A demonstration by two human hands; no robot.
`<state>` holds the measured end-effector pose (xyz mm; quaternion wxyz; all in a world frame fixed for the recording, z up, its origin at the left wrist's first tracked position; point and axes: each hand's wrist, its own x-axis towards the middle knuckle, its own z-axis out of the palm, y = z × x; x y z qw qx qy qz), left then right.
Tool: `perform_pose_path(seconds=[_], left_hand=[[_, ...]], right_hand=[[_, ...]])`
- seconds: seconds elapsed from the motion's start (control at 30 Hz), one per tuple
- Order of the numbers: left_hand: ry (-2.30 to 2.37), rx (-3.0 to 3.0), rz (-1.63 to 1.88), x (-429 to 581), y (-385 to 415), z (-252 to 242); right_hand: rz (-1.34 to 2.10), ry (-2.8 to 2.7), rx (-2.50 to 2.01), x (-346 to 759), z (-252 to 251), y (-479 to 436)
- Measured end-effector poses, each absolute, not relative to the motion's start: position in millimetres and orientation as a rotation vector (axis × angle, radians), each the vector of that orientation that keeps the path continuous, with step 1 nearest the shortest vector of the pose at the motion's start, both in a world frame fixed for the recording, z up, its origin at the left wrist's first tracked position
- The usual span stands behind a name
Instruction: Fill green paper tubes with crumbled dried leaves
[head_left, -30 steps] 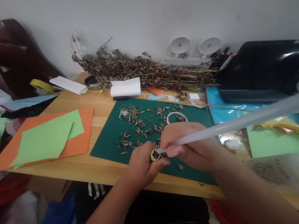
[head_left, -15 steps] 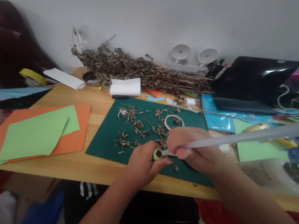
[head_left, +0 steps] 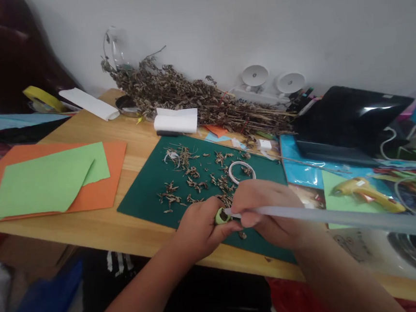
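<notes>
My left hand (head_left: 202, 229) is closed around a small green paper tube (head_left: 219, 217), whose open end faces right and shows something dark inside. Between the fingers of my right hand (head_left: 270, 204) is a long translucent white stick (head_left: 323, 219). Its narrow tip meets the tube's mouth; whether it goes inside is hard to see. Both hands hover over the near part of a green cutting mat (head_left: 146, 200). Small heaps of crumbled dried leaves (head_left: 170, 197) and thin stems (head_left: 182, 157) lie on the mat, beside a white ring of tape (head_left: 230, 176).
Behind the mat, a large bundle of dried plants (head_left: 188, 92) leans along the wall near a white paper roll (head_left: 178, 121). Green sheets (head_left: 39, 183) on orange ones lie left. To the right are a yellow glue gun (head_left: 369, 193), a black laptop-like device (head_left: 350, 119) and a jar (head_left: 369, 248).
The outer end of the stick has swung down toward me, uncovering the glue gun. Its tip has come to the tube's mouth, and my hands are slightly closer together.
</notes>
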<state>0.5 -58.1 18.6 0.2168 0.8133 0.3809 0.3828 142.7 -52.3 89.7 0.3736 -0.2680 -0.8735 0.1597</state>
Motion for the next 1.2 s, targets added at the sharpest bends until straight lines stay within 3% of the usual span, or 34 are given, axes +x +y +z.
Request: perform_pose_path(seconds=[1.2], left_hand=[[1.046, 2.178, 1.050, -0.5, -55.2, 18.0]], right_hand=[[0.409, -2.237, -0.616, 139.6, 87.2, -47.3]])
